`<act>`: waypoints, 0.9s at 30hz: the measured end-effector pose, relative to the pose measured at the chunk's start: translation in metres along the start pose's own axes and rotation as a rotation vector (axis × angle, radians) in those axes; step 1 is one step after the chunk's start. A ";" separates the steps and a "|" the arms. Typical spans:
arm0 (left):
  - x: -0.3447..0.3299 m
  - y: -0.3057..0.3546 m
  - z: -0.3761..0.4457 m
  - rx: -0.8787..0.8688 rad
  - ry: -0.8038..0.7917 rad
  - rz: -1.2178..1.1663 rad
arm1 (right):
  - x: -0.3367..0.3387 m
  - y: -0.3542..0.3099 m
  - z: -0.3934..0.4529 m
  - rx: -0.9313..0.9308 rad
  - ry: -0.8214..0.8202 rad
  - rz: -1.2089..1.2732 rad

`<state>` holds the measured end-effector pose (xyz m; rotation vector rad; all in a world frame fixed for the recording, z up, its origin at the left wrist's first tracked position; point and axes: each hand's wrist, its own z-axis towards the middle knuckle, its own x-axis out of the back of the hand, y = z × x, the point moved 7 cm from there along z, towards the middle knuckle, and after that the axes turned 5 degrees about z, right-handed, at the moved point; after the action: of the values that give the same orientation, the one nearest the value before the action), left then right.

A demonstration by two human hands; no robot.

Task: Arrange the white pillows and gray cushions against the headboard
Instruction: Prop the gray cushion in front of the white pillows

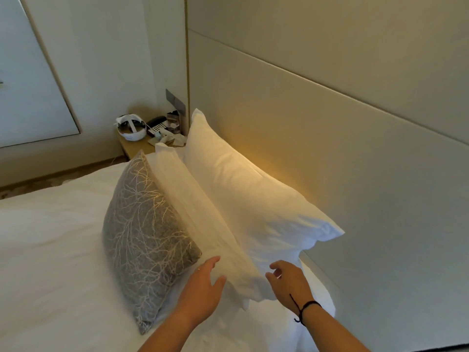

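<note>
White bedding covered the bed [50, 250], which stood against a padded beige headboard [330, 148] made of horizontal panels. Three items stood in a row on the bed at the headboard end. The rear white pillow [253, 199] leaned directly against the headboard, upright on its long edge. The front white pillow [203, 224] stood just in front of it, touching it along its length. The gray cushion [144, 237], patterned with pale branching lines, leaned against the front white pillow on the side away from the headboard, its lower corner resting on the bedding.

The left hand [203, 288] was open, fingers spread, with the fingertips against the near end of the front white pillow, beside the near corner of the gray cushion. The right hand [289, 283] was also open, fingers loosely curled, at the other side of the same pillow end; whether it touched the fabric could not be determined. Neither hand gripped anything. A dark cord [304, 309] encircled the right wrist.

Beyond the pillows, a bedside desk [134, 148] carried a white headset-like device [130, 128], a telephone [157, 125] and small crumpled papers [170, 141].
</note>
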<state>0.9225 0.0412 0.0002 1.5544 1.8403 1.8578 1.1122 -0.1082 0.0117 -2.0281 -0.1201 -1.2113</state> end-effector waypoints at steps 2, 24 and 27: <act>0.000 0.006 0.014 0.005 0.027 0.015 | 0.016 -0.012 0.017 0.089 0.018 -0.019; -0.020 0.131 0.263 0.288 0.227 0.269 | 0.120 -0.011 0.218 0.163 -0.095 -0.361; -0.016 0.149 0.280 0.211 0.225 0.454 | 0.126 -0.006 0.207 0.178 -0.127 -0.388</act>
<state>1.2043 0.1827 0.0381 2.0553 1.9533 2.1566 1.3272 -0.0060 0.0594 -1.9772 -0.6860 -1.2492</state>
